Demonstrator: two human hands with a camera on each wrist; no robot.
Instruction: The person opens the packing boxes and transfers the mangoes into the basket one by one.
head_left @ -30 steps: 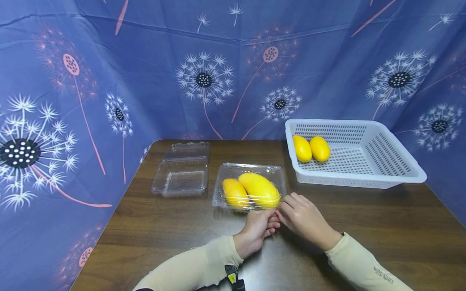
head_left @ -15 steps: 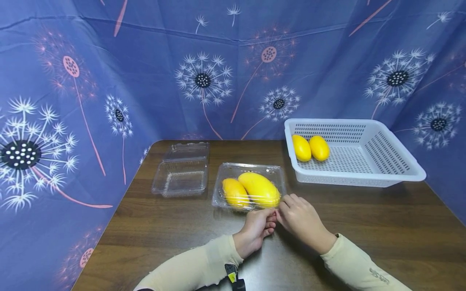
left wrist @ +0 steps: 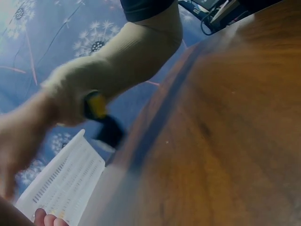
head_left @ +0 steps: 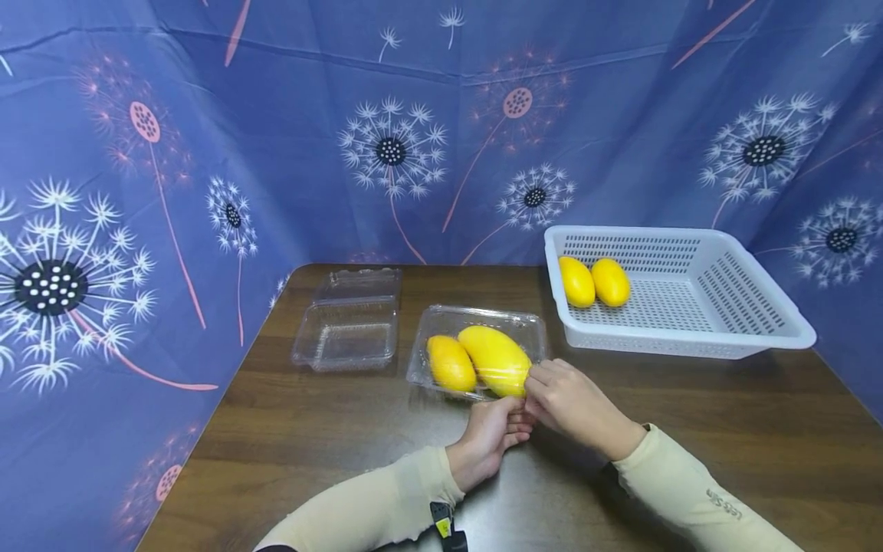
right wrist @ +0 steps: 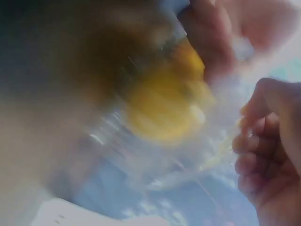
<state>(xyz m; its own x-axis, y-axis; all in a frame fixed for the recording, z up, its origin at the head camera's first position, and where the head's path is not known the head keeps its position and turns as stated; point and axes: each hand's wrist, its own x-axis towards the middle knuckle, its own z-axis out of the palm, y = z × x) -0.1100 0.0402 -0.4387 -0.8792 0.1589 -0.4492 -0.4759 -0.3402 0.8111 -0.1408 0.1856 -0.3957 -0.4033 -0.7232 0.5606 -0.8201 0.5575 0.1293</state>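
Near the middle of the table (head_left: 331, 429), a clear container (head_left: 486, 312) holds two mangoes, a larger one (head_left: 495, 359) on the right and a smaller one (head_left: 451, 364) on the left. Its long axis runs across in front of the person, and the larger mango slants within it, near end toward the right hand (head_left: 569, 402). From both hands the container lies ahead and leftward — they meet it by its near right corner, the right hand reaching that corner and the left hand (head_left: 488, 437) just beside it. Bent fingers of the right hand pinch the plastic; the left hand appears to pinch the near edge, its other fingers loosely bent. Whether the lid is fully seated cannot be told. Leftward, apart from it, a second container (head_left: 352, 345) stands open; to the far right — a white basket (head_left: 676, 341) with two more mangoes (head_left: 610, 282).
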